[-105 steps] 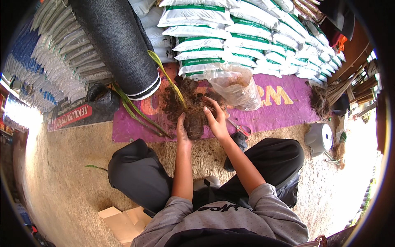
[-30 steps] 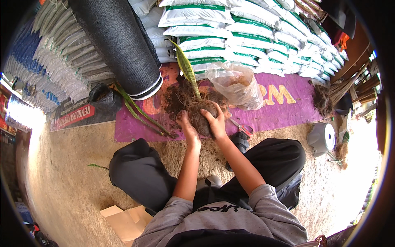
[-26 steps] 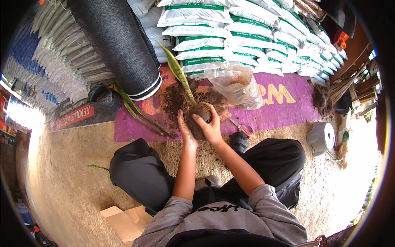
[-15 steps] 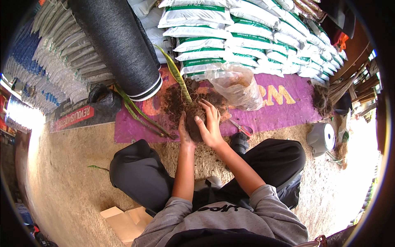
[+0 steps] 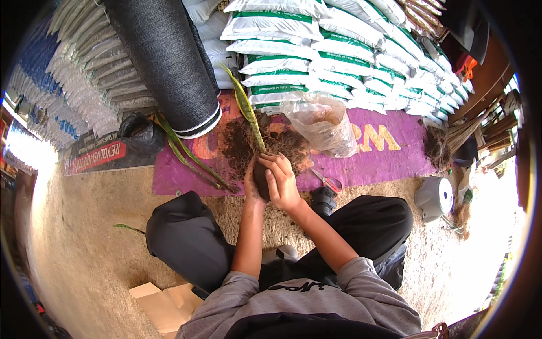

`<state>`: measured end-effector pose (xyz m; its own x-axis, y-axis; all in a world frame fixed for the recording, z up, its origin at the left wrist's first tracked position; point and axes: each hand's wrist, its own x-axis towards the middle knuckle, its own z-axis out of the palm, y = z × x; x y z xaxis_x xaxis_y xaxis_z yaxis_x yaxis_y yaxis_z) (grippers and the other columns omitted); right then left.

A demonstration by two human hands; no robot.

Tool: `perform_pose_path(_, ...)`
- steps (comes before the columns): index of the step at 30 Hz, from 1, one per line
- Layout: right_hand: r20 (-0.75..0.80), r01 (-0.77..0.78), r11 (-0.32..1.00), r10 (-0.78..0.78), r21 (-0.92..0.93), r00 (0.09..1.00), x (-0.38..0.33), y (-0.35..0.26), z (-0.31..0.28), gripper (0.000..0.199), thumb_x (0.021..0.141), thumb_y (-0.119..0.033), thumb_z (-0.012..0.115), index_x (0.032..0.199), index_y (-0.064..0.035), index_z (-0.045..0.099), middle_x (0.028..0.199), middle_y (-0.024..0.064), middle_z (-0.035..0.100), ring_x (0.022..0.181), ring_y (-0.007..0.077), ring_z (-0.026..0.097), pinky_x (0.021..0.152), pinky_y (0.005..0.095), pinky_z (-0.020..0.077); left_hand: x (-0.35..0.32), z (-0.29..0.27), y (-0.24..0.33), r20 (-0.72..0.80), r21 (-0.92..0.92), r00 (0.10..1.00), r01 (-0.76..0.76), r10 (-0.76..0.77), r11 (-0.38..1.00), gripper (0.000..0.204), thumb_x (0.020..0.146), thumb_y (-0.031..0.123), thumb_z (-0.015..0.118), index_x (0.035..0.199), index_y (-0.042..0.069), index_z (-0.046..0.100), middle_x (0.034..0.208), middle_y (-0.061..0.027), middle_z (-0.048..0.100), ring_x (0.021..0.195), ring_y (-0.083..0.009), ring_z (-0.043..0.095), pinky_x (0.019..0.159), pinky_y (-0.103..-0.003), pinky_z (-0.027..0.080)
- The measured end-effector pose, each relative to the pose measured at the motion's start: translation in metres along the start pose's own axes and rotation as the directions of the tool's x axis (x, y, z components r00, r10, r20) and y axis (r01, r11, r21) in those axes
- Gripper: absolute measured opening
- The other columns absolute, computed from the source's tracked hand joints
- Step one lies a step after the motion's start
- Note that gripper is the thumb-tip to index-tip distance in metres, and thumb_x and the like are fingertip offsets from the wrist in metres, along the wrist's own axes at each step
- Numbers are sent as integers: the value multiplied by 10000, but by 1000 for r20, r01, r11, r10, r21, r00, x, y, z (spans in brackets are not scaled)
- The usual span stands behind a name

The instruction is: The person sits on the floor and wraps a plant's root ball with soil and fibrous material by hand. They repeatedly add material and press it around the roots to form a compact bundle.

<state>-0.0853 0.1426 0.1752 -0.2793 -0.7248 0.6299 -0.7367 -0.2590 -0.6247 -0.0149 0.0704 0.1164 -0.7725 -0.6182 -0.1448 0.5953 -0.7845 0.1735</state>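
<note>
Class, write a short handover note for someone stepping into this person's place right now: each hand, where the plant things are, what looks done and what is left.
Left hand: cupped around the left side of the small dark pot, steadying it.
Right hand: on the pot's right side and top, fingers at the plant's base.
Long-leaved plant: upright in the pot, leaf pointing away from you.
Loose soil pile: on the purple mat just behind the pot; clear plastic bag beside it.
Spare leaves lie to the left; scissors to the right.
Done: plant is set in the pot. Left: probably firming the soil; fill level is hidden.
</note>
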Motion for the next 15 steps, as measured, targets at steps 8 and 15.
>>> perform_pose_path(8,86,-76,984,91,-163,992,7,2,-4,385,883,-183,444,1227,-15,479,1240,140,493,1176,337,437,1049,567,135,3,16,0,-112,107,987,-101,113,989,415,921,396,405,1135,67,539,1086,-97,583,970,-216,581,854,-355,478)
perform_pose_path(15,54,-192,981,190,28,980,7,2,-4,661,702,-237,711,1256,-4,437,1247,212,442,1161,366,435,985,411,360,-7,35,1,-234,268,939,-186,251,945,612,887,541,372,1203,30,488,1145,-138,540,1044,-274,548,889,-394,465)
